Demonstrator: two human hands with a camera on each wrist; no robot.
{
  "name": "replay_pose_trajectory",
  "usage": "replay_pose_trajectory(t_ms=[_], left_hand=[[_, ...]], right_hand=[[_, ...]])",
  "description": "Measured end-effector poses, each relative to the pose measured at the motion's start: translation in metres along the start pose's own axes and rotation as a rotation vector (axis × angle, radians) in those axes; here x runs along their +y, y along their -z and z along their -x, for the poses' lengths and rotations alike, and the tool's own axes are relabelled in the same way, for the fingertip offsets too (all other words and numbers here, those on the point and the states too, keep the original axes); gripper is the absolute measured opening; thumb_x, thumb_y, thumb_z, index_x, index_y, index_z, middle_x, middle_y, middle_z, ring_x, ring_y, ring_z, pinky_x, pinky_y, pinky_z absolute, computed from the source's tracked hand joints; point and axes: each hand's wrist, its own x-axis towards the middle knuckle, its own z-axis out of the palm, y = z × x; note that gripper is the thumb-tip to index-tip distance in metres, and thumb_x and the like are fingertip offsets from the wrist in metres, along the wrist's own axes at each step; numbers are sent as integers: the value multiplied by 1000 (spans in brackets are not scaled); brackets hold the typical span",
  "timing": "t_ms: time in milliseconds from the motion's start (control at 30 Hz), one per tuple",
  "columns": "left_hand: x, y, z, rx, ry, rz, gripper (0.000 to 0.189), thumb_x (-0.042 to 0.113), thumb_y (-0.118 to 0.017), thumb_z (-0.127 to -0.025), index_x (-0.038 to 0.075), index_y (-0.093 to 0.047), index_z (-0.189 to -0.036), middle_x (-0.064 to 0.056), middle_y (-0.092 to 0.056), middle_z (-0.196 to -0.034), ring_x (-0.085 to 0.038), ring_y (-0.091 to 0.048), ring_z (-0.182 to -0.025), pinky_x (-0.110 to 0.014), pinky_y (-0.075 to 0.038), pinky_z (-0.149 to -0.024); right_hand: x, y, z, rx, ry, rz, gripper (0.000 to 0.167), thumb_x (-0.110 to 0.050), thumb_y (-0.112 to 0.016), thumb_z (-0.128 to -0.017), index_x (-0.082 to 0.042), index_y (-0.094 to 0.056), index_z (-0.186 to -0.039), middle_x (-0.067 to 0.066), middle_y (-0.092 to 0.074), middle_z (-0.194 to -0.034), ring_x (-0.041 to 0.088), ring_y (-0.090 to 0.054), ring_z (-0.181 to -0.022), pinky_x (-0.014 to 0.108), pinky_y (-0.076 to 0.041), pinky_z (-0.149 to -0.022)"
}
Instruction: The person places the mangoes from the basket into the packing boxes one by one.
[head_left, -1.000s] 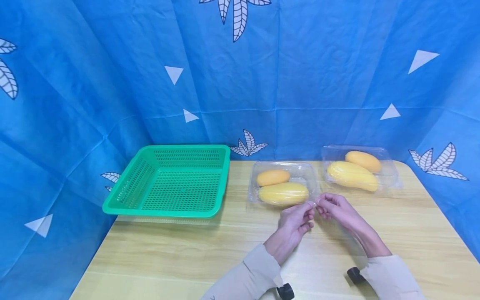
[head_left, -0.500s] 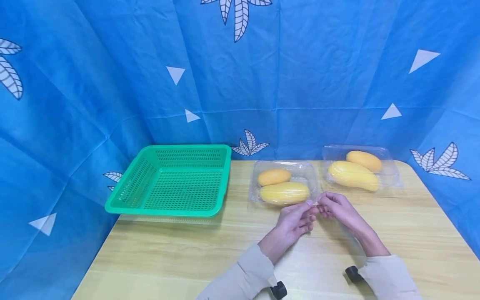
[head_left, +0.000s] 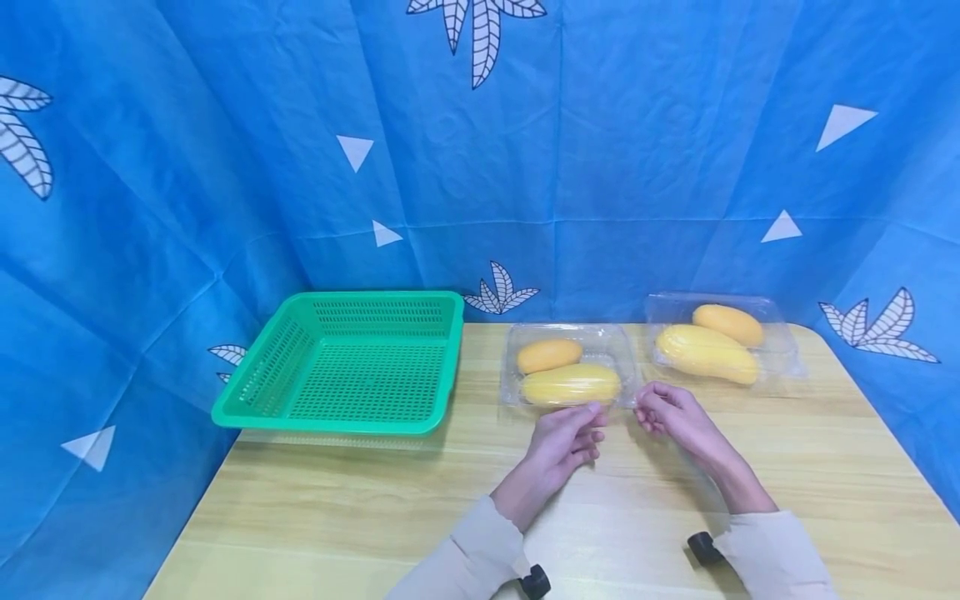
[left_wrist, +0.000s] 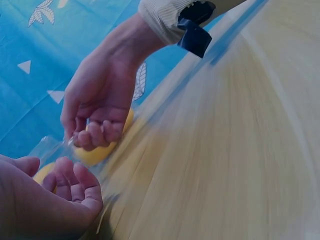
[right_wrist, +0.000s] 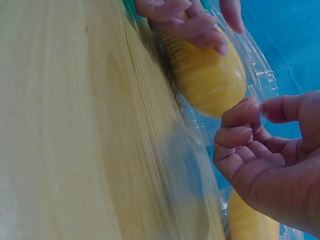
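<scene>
A clear plastic clamshell box (head_left: 606,337) with a larger yellow mango (head_left: 570,387) and a smaller orange one sits at mid-table. My right hand (head_left: 678,421) is at its front right corner. In the right wrist view, the right thumb and index finger pinch the clear plastic at that corner (right_wrist: 261,111). My left hand (head_left: 558,446) is by the box's front edge, thumb and fingers apart and loosely bent, holding nothing. Whether its fingertips touch the rim I cannot tell. The lid looks down over the fruit.
A second clear box (head_left: 782,343) with two mangoes (head_left: 707,353) stands at the back right of the wooden table (head_left: 337,517). At the left is a green plastic basket (head_left: 442,379). A blue curtain (head_left: 637,150) hangs behind and at both sides.
My left hand has let go of the box's front right corner and moved left along the front edge. The right hand has stayed at the corner, and the boxes have not moved.
</scene>
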Motion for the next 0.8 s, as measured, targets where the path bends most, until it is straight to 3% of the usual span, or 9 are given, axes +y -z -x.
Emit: replay_pose_trajectory(t_ms=[233,533,667,800], left_hand=[[7,20,-1,-46,-15,10,21,15,-77,-91,3,-76,-108,-9,-76,-98,-14,-67,-77,-26,-57,-69],[17,40,-1,-103,-12,-94,22,3,-74,-91,0,-75,-112,-12,-75,-103,-12,-66,-75,-25,-57,-66],[25,52,-3,-190,33,-153,22,5,-72,-93,-1,-74,-114,-9,-75,-98,-13,-68,-76,-26,-58,-68],[35,71,-7,-318,71,-219,24,7,-69,-97,-3,-71,-119,-7,-75,-97,-15,-70,-81,-29,-60,-73]], right_hand=[[1,0,-2,12,1,-2,25,-12,-45,-107,11,-55,-105,10,-58,-83,14,-55,-71,25,-50,-60],[1,3,-1,19,-6,-4,26,-13,-47,-107,12,-55,-108,12,-59,-85,15,-55,-72,25,-50,-59],[1,5,0,19,-8,-7,26,-13,-47,-107,11,-55,-108,13,-60,-86,16,-56,-72,25,-50,-60],[1,6,0,15,-10,-5,27,-14,-47,-107,11,-55,-109,13,-60,-86,16,-56,-73,25,-51,-60]])
